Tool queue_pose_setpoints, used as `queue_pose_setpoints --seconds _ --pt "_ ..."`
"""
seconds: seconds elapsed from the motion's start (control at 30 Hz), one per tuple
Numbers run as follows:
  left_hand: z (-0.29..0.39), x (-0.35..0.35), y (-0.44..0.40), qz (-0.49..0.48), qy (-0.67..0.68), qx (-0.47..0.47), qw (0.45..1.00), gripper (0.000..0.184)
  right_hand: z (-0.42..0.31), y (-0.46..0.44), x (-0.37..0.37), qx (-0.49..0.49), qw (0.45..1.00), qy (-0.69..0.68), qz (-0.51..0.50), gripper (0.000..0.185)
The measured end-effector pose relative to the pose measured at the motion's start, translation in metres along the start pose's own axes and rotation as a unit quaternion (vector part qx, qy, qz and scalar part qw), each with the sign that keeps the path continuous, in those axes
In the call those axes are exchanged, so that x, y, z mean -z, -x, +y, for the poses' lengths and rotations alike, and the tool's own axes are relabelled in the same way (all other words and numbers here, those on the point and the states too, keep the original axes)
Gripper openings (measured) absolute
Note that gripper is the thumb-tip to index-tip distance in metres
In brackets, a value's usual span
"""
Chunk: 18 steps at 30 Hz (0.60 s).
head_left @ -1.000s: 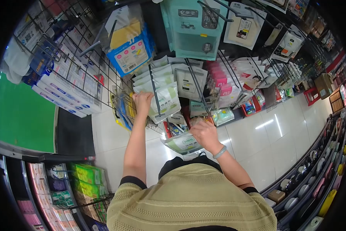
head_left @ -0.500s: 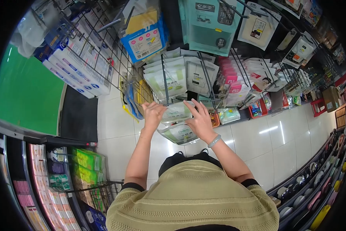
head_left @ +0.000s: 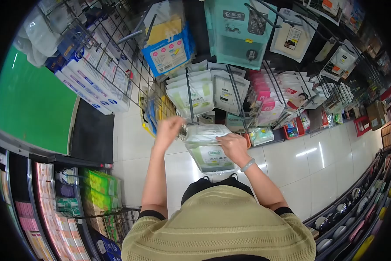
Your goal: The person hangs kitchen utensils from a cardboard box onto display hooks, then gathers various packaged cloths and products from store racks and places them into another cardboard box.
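Observation:
A flat, clear plastic packet (head_left: 213,157) with white and green print hangs down in front of me, its upper part folded or crumpled. My right hand (head_left: 235,149) grips it at the upper right edge, fingers closed on the plastic. Just left of the packet's top is my left hand (head_left: 168,132), raised and smeared by motion, so its fingers are unclear. Above both hands, similar green and white packets (head_left: 191,98) hang in a row on a metal hook. Grey boxed-print packets (head_left: 230,89) hang beside them.
Pink packets (head_left: 265,93) hang farther right. A teal mesh bag (head_left: 243,35) and a blue and yellow packet (head_left: 167,54) hang above. To the left are a wire rack (head_left: 132,82) and white boxes (head_left: 91,82). Shelves of goods (head_left: 352,209) line the lower right.
The packet has come lower and now hangs more upright, its front more visible. My left hand has moved off the packet's upper left side; my right hand has shifted slightly right and down.

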<state>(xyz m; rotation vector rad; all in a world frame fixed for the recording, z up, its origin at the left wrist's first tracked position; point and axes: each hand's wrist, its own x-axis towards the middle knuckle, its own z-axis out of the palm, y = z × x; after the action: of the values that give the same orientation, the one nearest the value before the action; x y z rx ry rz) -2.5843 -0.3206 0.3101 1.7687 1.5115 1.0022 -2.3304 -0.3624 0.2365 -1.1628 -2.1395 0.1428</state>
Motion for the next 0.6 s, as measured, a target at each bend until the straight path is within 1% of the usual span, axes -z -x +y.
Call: queue_pose_setpoints --seconds 0.07,0.13,0.23,0.33,0.43,0.47,0.57,0.6 --pt "0.003 0.005 -0.030 0.094 -0.125 -0.025 0.987 0.013 0.000 0.010 0.014 -0.019 1.000 -0.003 0.017 0.010" --pt "-0.032 -0.006 -0.066 0.091 -0.196 -0.054 0.975 0.023 -0.002 0.019 0.026 -0.043 0.999 -0.004 0.021 0.009" --pt "-0.055 -0.031 -0.113 0.148 -0.287 -0.121 0.939 0.036 -0.005 0.033 0.045 -0.075 0.997 0.007 0.031 0.008" --pt "-0.068 -0.042 -0.156 0.145 -0.345 -0.095 0.923 0.050 -0.005 0.050 0.065 -0.105 0.993 0.026 0.037 0.008" --pt "-0.089 -0.042 -0.189 0.082 -0.373 -0.078 0.921 0.051 -0.004 0.067 0.078 -0.142 0.988 0.050 0.048 0.007" --pt "-0.096 -0.042 -0.200 0.064 -0.393 -0.045 0.916 0.046 -0.003 0.073 0.081 -0.155 0.985 0.059 0.052 0.007" --pt "-0.089 -0.032 -0.209 0.008 -0.384 -0.040 0.923 0.037 0.000 0.088 0.087 -0.186 0.976 0.086 0.074 0.006" --pt "-0.100 -0.035 -0.213 0.030 -0.383 -0.068 0.921 0.035 0.000 0.093 0.088 -0.202 0.972 0.095 0.071 0.006"
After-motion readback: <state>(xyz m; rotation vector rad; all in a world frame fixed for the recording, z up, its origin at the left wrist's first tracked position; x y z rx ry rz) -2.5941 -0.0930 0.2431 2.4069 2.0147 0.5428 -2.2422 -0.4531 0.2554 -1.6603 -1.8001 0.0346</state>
